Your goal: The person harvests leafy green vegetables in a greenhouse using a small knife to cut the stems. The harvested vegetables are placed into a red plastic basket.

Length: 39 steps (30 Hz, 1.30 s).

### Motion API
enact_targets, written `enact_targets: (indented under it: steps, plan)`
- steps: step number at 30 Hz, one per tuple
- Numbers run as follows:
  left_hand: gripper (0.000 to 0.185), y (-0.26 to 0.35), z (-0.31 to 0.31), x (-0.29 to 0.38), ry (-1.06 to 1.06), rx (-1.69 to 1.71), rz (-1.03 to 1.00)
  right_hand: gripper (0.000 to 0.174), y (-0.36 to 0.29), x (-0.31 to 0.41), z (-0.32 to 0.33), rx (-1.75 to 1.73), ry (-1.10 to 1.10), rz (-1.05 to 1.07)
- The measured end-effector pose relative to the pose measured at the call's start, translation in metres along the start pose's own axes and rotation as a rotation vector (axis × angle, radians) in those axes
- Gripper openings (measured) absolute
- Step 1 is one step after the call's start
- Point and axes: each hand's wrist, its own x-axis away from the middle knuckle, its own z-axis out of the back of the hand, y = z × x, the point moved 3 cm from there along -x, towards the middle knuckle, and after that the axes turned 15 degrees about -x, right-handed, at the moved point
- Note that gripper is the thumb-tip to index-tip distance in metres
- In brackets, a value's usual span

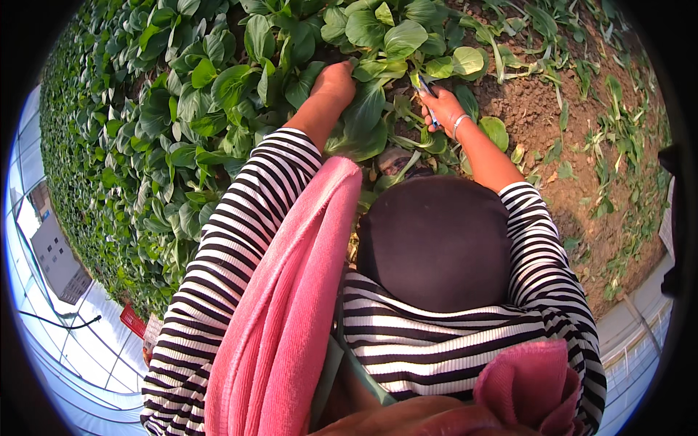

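My left hand [334, 83] reaches in among the broad leaves of a bok choy plant [404, 39]. Its fingertips are hidden by the foliage, so its grip cannot be made out. My right hand [444, 109] is closed around a slim blue-and-white hand tool [434, 117], whose working end points up toward the plant's base. Yellowing leaves [467, 60] spread just beyond that hand. A large green leaf [362, 117] droops between my two hands.
Dense leafy greens [180, 109] fill the left side. Bare brown soil [578, 147] with scattered cut leaves [613, 158] lies on the right. My dark-clad knee [436, 240] and a pink towel [289, 283] stand close below. A red crate [132, 320] sits at the far left.
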Motion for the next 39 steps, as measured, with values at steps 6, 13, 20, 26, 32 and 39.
enact_targets:
  steps: [6,13,20,26,32,39]
  plan:
    - [0.034,-0.001,-0.003,0.012,0.000,-0.004,0.021,0.025,-0.006,0.011,0.004,0.143,-0.028,-0.034]
    - [0.030,-0.002,-0.006,0.028,0.021,-0.035,-0.009,0.022,0.025,0.029,-0.004,-0.066,0.146,0.122]
    - [0.029,-0.002,-0.002,0.027,0.036,-0.077,-0.052,0.027,-0.013,0.001,-0.006,0.204,0.112,0.146]
    - [0.030,-0.002,-0.002,0.029,0.010,-0.050,-0.038,0.033,-0.036,-0.008,-0.012,0.585,0.122,0.050]
    - [0.026,-0.010,-0.016,0.026,0.013,0.004,-0.016,0.034,-0.029,0.005,-0.001,0.669,-0.148,-0.205]
    - [0.033,-0.026,-0.034,0.085,0.290,0.624,-0.305,0.024,0.050,0.037,-0.005,-0.040,-0.026,0.055]
